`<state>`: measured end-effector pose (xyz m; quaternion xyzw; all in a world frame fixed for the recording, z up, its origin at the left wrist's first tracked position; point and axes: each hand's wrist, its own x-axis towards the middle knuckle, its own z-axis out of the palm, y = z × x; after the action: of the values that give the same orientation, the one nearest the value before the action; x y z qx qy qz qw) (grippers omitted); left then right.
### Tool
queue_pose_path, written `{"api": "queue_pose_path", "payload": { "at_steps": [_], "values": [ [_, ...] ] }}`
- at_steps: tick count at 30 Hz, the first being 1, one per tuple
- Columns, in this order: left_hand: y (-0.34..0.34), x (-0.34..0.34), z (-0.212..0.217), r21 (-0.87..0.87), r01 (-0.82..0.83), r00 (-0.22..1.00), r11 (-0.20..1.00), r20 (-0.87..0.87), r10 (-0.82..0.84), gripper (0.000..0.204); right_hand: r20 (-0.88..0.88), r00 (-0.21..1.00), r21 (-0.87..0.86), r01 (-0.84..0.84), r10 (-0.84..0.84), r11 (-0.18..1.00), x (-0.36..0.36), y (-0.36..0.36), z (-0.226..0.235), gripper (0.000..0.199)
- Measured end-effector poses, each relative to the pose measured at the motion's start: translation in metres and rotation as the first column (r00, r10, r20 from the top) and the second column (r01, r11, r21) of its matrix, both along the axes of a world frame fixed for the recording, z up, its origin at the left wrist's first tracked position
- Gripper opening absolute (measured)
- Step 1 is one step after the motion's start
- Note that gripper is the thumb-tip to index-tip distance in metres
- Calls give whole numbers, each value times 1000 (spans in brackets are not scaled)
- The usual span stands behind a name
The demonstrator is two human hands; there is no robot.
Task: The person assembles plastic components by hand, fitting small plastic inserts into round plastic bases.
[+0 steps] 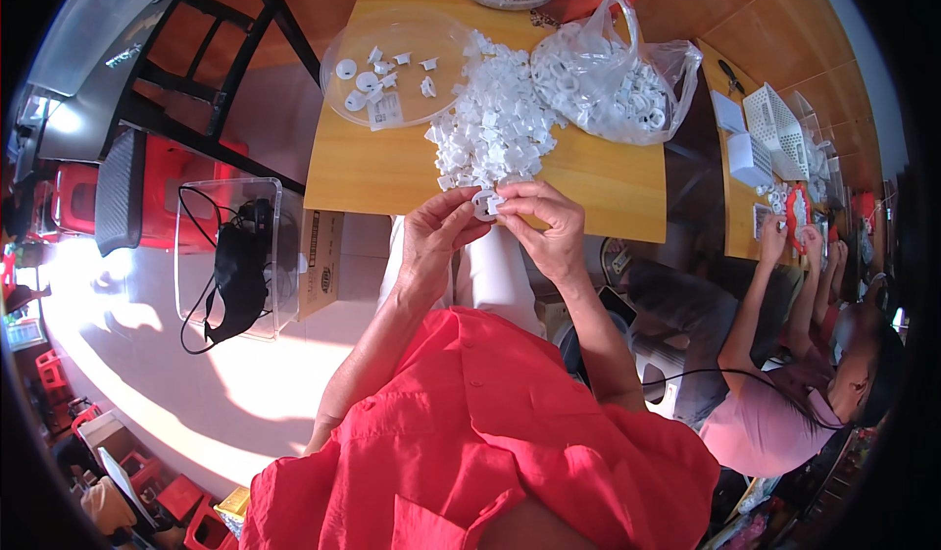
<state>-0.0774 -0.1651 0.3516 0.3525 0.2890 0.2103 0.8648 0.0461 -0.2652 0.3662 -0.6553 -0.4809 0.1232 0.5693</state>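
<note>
Left grip (pixel 437 226) and right grip (pixel 551 226) are both pinching one white round piece (pixel 483 205) in the fingertips, at the near edge of the wooden bench (pixel 598 182); can't tell if a second part is seated in it. Reads as early on: clear round tray (pixel 421 28), far left of bench, carries only a few white discs (pixel 346 69) and small flanged bits (pixel 428 64), maybe finished ones, can't confirm. Left, I'd judge: the big heap of small white parts (pixel 495 109) beside it, plus white rings (pixel 655 117) in the clear bag (pixel 610 132) to the right.
</note>
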Motion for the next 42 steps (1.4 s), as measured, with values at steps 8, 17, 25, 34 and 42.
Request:
{"api": "queue_pose_path", "payload": {
  "at_steps": [8,17,25,34,42],
  "values": [
    [-1,1,0,11,1,1000,1000,-16,-1,20,-83,996,9,-42,43,999,6,-3,6,13],
    [5,-6,5,45,149,988,988,-53,-147,22,2,988,-69,-155,156,985,16,-4,20,15],
    [8,-7,5,61,281,960,958,-31,-279,24,3,982,-76,-186,187,980,10,-9,28,13],
    [1,-4,8,-150,261,963,954,101,-248,21,-11,998,25,-63,64,998,9,-14,30,12],
    [4,-8,-1,-116,228,970,967,119,-214,21,131,990,-48,-51,57,998,-5,-17,28,14]
  ]
}}
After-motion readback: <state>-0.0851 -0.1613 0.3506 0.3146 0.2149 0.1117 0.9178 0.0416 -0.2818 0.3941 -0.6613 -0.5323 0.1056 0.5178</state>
